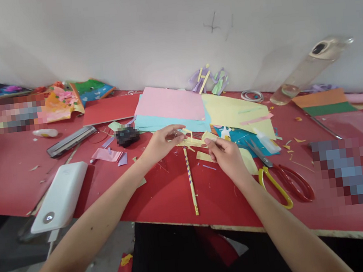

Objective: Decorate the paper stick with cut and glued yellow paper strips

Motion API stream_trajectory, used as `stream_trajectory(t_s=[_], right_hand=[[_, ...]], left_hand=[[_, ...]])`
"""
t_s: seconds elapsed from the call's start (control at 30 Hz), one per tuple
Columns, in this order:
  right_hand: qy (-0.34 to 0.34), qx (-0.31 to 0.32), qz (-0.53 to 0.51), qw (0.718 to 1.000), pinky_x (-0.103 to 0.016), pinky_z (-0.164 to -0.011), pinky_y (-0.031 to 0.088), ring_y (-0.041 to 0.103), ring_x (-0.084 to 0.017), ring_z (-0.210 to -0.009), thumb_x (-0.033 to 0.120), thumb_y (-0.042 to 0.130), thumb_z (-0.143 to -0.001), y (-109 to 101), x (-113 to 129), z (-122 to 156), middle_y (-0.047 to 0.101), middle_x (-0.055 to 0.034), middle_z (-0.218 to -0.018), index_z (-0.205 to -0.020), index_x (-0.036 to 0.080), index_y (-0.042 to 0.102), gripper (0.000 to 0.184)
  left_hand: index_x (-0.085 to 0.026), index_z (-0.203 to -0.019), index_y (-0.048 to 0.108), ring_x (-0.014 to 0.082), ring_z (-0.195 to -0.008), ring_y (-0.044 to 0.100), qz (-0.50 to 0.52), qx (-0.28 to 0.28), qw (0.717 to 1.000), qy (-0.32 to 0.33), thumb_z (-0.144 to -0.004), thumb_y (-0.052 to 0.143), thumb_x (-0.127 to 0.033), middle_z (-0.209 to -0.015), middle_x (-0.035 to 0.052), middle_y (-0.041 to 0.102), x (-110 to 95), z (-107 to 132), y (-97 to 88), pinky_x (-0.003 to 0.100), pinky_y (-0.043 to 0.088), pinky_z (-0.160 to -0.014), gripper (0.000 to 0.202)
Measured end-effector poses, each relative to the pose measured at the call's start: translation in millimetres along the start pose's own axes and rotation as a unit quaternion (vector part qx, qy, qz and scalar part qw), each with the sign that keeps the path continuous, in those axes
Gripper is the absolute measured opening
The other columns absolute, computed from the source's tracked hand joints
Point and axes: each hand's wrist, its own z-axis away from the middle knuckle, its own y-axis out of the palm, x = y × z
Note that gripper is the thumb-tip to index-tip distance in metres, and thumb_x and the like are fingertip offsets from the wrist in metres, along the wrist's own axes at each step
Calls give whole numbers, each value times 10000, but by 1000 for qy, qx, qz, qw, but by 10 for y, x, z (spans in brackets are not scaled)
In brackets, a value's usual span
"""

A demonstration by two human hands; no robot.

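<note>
My left hand [168, 140] is above the table with curved fingers, at a thin bent yellow paper strip [191, 135]; the exact grip is too small to make out. My right hand [224, 150] pinches a small piece of yellow paper [209, 136] between thumb and fingers, just right of the strip. Below and between both hands lies a pale yellow stick [191, 183] with a purple spiral pattern. A cut yellow paper strip [204, 156] rests under my right hand. Scissors [267, 163] with one yellow and one red handle lie open beside my right forearm.
Pink paper [171, 104] and yellow paper [231, 110] lie at the back. A white glue bottle [268, 142] is near the scissors. A clear bottle [308, 69] leans at the wall. A white power bank [60, 195] lies left, before a black-and-silver long case [71, 141]. Paper scraps litter the table.
</note>
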Motion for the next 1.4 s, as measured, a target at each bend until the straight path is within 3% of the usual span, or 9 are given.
stream_trajectory(t_s=[0.13,0.23,0.33,0.43,0.53,0.67,0.83,1.07,1.4], right_hand=[[28,18,-36,999,-226,-452,363,442,-106,-435,587,509,-861,-4,5,-9,464,29,-462,-565,197,469,492],[35,31,-62,997,-222,-440,359,434,-101,-428,593,512,-856,5,-5,-16,455,33,-462,-577,194,488,487],[13,37,-66,997,-227,-446,367,471,-115,-459,559,586,-820,31,-31,-25,529,26,-542,-755,196,607,369],[-27,15,-62,998,-259,-567,469,608,-167,-655,494,668,-772,61,-56,-24,665,-27,-817,-928,215,647,321],[-64,2,-51,997,-303,-728,515,653,-207,-840,442,666,-792,72,-51,-7,689,-43,-924,-899,212,667,253],[-106,-12,-2,994,-283,-672,497,641,-194,-780,405,636,-827,54,-1,18,688,-40,-859,-871,210,695,208],[-158,-34,78,984,-255,-550,391,475,-132,-567,392,611,-852,33,31,19,563,-2,-674,-851,203,706,211],[-162,-50,96,981,-243,-538,342,390,-114,-531,415,595,-863,41,-12,14,422,33,-583,-839,181,701,258],[-140,-48,72,986,-234,-491,319,413,-101,-498,379,615,-840,77,-13,22,541,17,-589,-799,162,686,232]], left_hand=[[-179,-1038,663,145,-772,649,-58,-23,998,10,-808,635,-260,-924,52,713,23,4,7,289,524,-764,245],[-181,-1038,661,148,-782,651,-44,-19,999,10,-810,634,-269,-929,50,711,27,7,18,285,522,-762,245],[-180,-1030,662,154,-802,656,-30,-21,999,7,-808,636,-270,-935,52,711,13,9,25,286,524,-770,242],[-181,-1004,669,154,-790,656,-26,-24,999,2,-800,645,-273,-934,51,712,-5,16,29,285,528,-759,225],[-181,-1002,667,147,-761,662,-3,-8,1000,5,-813,636,-292,-908,47,712,-22,30,38,283,536,-746,221],[-167,-975,665,150,-755,681,38,7,999,-16,-807,643,-288,-889,51,711,-40,42,64,284,554,-743,208],[-144,-980,659,160,-744,701,98,22,994,-32,-791,671,-300,-848,59,717,12,34,103,298,569,-753,246],[-127,-1013,659,182,-766,711,163,15,985,-49,-767,706,-311,-854,67,710,82,31,139,348,559,-809,310],[-132,-1019,659,184,-751,702,131,14,991,-29,-778,698,-332,-825,63,710,85,36,152,335,553,-763,315]])
